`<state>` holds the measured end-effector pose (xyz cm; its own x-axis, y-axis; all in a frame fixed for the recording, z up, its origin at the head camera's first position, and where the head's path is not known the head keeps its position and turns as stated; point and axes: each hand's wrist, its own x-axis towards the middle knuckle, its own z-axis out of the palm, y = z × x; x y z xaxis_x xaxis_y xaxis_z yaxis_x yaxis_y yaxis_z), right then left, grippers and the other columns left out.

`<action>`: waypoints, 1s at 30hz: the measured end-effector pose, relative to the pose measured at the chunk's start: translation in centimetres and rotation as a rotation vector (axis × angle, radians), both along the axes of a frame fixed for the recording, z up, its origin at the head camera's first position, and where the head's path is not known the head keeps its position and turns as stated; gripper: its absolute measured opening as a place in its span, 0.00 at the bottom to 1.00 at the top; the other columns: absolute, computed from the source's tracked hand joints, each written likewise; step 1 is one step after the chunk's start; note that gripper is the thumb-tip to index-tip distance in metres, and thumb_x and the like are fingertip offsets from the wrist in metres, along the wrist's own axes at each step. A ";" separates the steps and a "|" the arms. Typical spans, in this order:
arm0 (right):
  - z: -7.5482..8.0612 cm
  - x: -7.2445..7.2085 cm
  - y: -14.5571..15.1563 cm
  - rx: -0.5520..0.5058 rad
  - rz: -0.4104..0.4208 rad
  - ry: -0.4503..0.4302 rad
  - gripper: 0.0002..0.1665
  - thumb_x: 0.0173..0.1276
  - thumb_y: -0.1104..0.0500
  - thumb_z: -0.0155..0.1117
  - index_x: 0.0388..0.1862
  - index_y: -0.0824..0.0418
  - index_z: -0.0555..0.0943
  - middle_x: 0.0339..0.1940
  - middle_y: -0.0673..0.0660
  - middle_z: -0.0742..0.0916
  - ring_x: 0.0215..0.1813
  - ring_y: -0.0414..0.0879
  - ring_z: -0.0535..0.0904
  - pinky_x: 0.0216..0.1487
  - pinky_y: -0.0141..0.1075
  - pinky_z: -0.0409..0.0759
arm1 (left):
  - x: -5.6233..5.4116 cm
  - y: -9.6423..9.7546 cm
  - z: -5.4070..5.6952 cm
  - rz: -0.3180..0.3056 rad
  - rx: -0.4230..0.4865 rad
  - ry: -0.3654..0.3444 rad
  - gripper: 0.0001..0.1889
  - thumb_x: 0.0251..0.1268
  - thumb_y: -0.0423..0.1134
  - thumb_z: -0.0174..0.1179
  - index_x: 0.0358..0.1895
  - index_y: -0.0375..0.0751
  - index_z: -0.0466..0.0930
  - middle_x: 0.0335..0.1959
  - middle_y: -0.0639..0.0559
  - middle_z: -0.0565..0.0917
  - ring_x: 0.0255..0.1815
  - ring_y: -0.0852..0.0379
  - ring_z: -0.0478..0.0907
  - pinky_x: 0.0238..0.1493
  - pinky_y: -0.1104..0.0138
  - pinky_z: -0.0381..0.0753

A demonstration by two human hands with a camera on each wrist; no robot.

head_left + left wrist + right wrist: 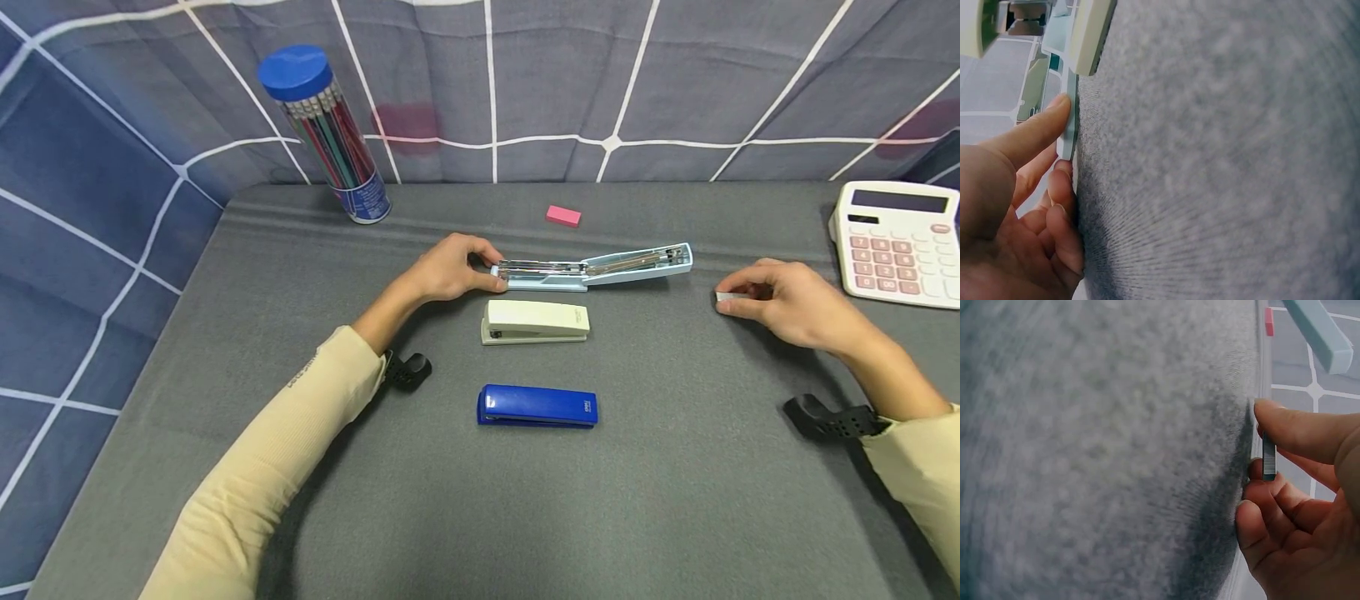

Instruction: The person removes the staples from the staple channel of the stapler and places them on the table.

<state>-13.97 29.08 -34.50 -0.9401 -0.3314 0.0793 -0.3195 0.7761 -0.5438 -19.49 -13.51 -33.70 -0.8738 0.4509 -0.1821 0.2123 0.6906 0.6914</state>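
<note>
A light blue stapler [551, 284] lies opened out on the grey table, its top arm swung over to the right and its metal rail showing. My left hand [450, 268] grips the left end of its base, the thumb [1054, 119] along the near side. Off to the right, my right hand [798, 307] pinches a short strip of staples [1269, 459] between thumb and fingers, low over the table. Nearer to me than the light blue stapler are a closed cream stapler [536, 319] and a closed dark blue stapler [537, 406].
Behind the staplers lies a pink eraser [563, 216]. A clear tub of pencils [337, 146] with a blue lid stands at the back left. At the right edge sits a white calculator [900, 246] with pink keys. A checked cloth [540, 92] hangs along the table's back edge.
</note>
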 end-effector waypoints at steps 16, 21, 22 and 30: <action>0.0 -0.1 -0.2 0.049 0.002 0.005 0.10 0.60 0.65 0.73 0.42 0.64 0.86 0.31 0.53 0.78 0.31 0.37 0.69 0.30 0.29 0.62 | -0.1 -0.1 -0.1 0.002 -0.006 0.003 0.21 0.59 0.42 0.72 0.53 0.37 0.83 0.50 0.46 0.83 0.54 0.51 0.74 0.60 0.60 0.69; 0.0 0.0 -0.2 0.024 -0.003 0.003 0.11 0.60 0.66 0.73 0.42 0.64 0.86 0.31 0.53 0.78 0.31 0.36 0.69 0.30 0.28 0.62 | 0.0 -0.1 0.0 0.002 -0.016 0.003 0.21 0.59 0.42 0.72 0.53 0.37 0.82 0.50 0.46 0.83 0.55 0.51 0.74 0.60 0.59 0.69; 0.0 0.0 -0.2 0.020 -0.001 0.004 0.11 0.60 0.66 0.73 0.43 0.65 0.86 0.31 0.53 0.78 0.31 0.36 0.69 0.30 0.28 0.62 | 0.0 -0.1 0.0 0.001 -0.018 0.004 0.21 0.59 0.42 0.72 0.53 0.37 0.82 0.51 0.46 0.82 0.55 0.51 0.74 0.60 0.59 0.69; 0.6 0.2 -0.4 -0.006 -0.025 -0.004 0.17 0.59 0.66 0.73 0.47 0.68 0.84 0.34 0.56 0.79 0.33 0.35 0.69 0.32 0.25 0.63 | 0.0 -0.1 0.1 0.002 -0.009 0.012 0.20 0.58 0.42 0.72 0.52 0.37 0.83 0.49 0.47 0.83 0.54 0.52 0.75 0.59 0.60 0.69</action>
